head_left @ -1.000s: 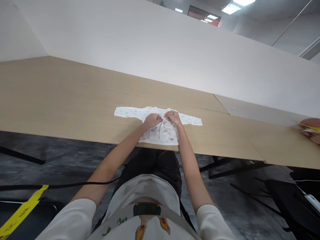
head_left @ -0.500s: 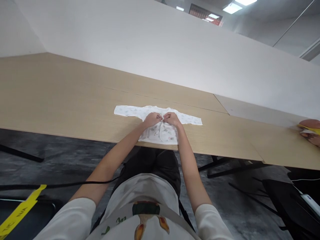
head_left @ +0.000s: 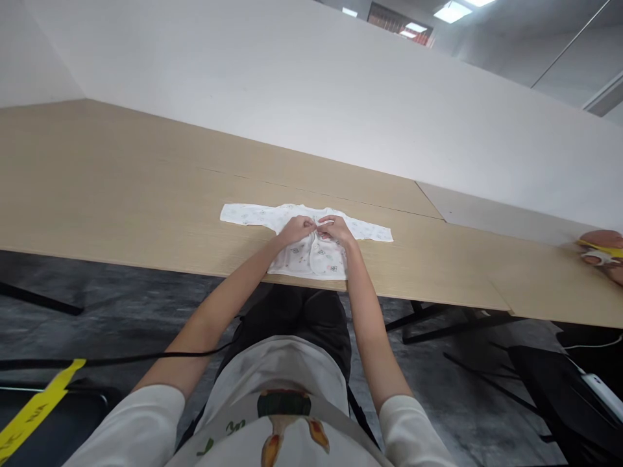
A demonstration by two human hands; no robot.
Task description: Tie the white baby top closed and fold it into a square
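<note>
A small white baby shirt (head_left: 306,259) with a faint print lies face up on the wooden table, its sleeves spread to both sides. Its lower hem is close to the table's front edge. My left hand (head_left: 298,229) pinches the front opening of the shirt near the upper chest. Just beside it, my right hand (head_left: 335,228) is closed on the other side of the same opening, fingertips almost meeting the left ones. Whatever fastener lies between the fingers is hidden. Below the hands, the front placket runs down to the hem.
The long wooden table (head_left: 121,188) runs across the view, with a white partition (head_left: 272,84) behind it. A brown and yellow object (head_left: 603,250) rests at the far right. Black chairs stand at lower left and lower right (head_left: 549,383). A black cable (head_left: 121,358) crosses at left.
Both hands stay at the shirt's front opening; the right fingers have lifted and shifted slightly. The whole view has moved a little.
</note>
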